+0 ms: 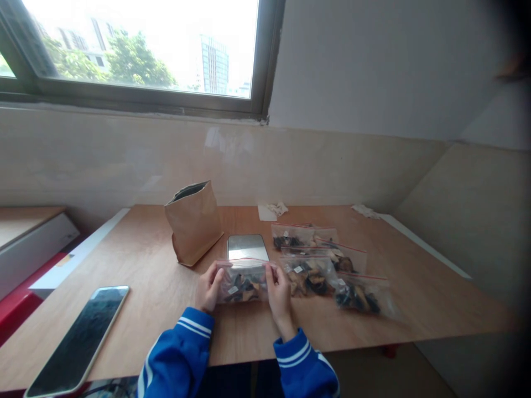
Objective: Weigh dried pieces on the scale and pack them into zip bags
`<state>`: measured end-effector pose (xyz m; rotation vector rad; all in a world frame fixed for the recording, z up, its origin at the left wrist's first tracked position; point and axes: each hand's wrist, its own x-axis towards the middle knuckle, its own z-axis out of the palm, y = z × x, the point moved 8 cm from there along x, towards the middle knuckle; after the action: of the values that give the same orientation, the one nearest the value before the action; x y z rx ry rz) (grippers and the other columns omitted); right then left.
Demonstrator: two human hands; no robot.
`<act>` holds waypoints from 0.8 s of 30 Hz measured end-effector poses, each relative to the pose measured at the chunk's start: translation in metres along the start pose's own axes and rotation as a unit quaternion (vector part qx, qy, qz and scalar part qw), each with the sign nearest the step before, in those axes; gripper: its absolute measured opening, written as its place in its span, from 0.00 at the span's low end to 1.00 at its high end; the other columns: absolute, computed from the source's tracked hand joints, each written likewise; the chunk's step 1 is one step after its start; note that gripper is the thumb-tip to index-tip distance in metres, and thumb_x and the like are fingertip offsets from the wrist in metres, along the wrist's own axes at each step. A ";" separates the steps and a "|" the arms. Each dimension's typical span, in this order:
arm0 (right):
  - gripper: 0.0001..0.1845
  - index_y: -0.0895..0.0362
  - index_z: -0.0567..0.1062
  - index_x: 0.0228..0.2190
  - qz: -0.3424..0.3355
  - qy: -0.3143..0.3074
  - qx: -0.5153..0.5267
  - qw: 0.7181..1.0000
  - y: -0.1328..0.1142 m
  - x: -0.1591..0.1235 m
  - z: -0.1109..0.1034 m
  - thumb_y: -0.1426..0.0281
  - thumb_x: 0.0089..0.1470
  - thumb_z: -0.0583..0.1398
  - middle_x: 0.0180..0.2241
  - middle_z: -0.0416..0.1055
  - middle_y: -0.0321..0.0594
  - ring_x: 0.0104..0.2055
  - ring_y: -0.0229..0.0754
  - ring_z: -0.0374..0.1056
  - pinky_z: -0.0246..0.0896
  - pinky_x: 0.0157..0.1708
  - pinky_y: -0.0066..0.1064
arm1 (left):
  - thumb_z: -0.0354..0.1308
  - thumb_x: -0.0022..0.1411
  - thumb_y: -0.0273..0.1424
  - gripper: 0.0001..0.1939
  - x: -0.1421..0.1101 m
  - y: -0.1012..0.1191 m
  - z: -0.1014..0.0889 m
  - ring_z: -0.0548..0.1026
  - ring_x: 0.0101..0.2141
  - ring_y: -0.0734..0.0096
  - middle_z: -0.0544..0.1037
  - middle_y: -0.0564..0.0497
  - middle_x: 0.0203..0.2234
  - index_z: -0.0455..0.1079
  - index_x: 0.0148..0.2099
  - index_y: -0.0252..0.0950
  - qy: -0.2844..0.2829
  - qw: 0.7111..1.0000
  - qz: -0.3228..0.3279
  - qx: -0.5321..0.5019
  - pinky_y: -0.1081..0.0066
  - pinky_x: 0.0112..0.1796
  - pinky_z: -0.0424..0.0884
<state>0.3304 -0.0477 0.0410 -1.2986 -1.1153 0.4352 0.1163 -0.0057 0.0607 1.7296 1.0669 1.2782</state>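
A clear zip bag [244,284] with dark and tan dried pieces and a small white label is held upright between my hands. My left hand [208,287] pinches its upper left corner. At the upper right corner, the thumb and fingers of my right hand [279,290] are closed on the same bag. Just behind it lies a flat silver scale-like device [248,247], its near part covered by the bag. To the right, several similar filled zip bags [309,276] with red seal lines lie overlapping on the wooden table [166,315].
An open brown paper bag [194,226] stands behind my left hand. A phone [78,342] lies at the table's left front. White paper with a crumpled piece [271,210] is at the back edge, below the window [145,50].
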 end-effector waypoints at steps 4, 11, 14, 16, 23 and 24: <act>0.17 0.58 0.70 0.38 0.015 0.047 0.017 0.999 0.007 -0.002 -0.006 0.57 0.58 0.55 0.31 0.72 0.41 0.31 0.40 0.69 0.64 0.34 0.31 | 0.42 0.67 0.41 0.20 -0.001 -0.005 0.001 0.75 0.29 0.68 0.77 0.50 0.28 0.71 0.44 0.35 -0.007 0.997 -0.015 0.069 0.72 0.32 0.69; 0.19 0.58 0.70 0.36 0.012 0.055 0.005 0.998 0.004 -0.001 -0.010 0.56 0.61 0.50 0.25 0.68 0.37 0.28 0.40 0.66 0.61 0.33 0.31 | 0.43 0.67 0.41 0.19 0.000 -0.002 -0.007 0.72 0.24 0.71 0.73 0.54 0.23 0.71 0.40 0.37 0.034 0.991 -0.009 0.128 0.73 0.29 0.67; 0.20 0.57 0.70 0.34 0.019 0.053 -0.002 0.998 0.007 -0.001 -0.010 0.56 0.62 0.48 0.24 0.67 0.36 0.28 0.40 0.66 0.60 0.34 0.32 | 0.44 0.66 0.41 0.17 -0.003 0.001 -0.004 0.73 0.26 0.71 0.74 0.53 0.25 0.69 0.40 0.37 0.020 0.993 -0.007 0.114 0.73 0.29 0.67; 0.21 0.57 0.70 0.35 0.022 0.050 0.002 0.998 0.009 -0.001 -0.009 0.55 0.63 0.47 0.24 0.66 0.35 0.28 0.40 0.65 0.60 0.34 0.32 | 0.46 0.65 0.42 0.16 -0.005 -0.001 -0.004 0.72 0.25 0.71 0.74 0.52 0.25 0.69 0.40 0.36 0.020 0.993 -0.020 0.113 0.73 0.27 0.67; 0.20 0.57 0.70 0.35 -0.001 0.053 -0.008 0.999 0.006 -0.002 -0.009 0.57 0.63 0.47 0.24 0.66 0.36 0.28 0.39 0.64 0.60 0.33 0.31 | 0.51 0.62 0.45 0.17 -0.007 -0.016 -0.013 0.71 0.24 0.71 0.74 0.52 0.27 0.69 0.37 0.36 0.078 0.990 -0.061 0.099 0.73 0.26 0.66; 0.19 0.57 0.70 0.35 -0.005 0.055 -0.010 0.998 0.005 -0.002 -0.009 0.58 0.63 0.47 0.24 0.66 0.36 0.27 0.39 0.64 0.60 0.32 0.31 | 0.51 0.61 0.45 0.17 -0.007 -0.017 -0.014 0.71 0.24 0.72 0.73 0.52 0.27 0.69 0.37 0.36 0.086 0.990 -0.065 0.088 0.73 0.25 0.66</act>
<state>0.3386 -0.0522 0.0368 -1.3178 -1.0349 0.3423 0.0980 -0.0046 0.0464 1.6683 1.4064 1.3025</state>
